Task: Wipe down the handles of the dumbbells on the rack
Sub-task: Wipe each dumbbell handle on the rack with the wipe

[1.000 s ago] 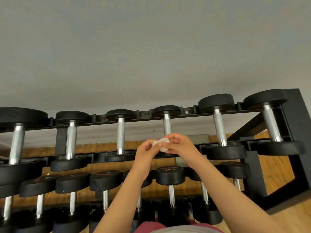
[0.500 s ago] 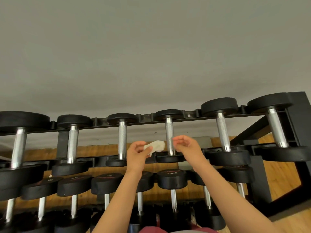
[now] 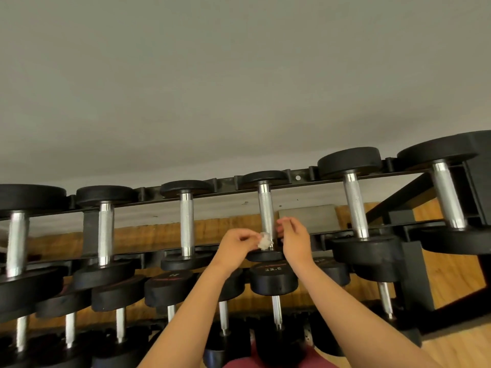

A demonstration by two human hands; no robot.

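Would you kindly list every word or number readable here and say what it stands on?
"22.5": on the end of the middle lower-row dumbbell; last digit slightly soft.
Marks on the dumbbell further left and the dumbbell to its right: too blurred to read.
Nothing else legible.

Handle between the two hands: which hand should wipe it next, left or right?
Left, probably. The left hand pinches the white wipe at the bottom of that handle; the right hand beside it holds nothing.
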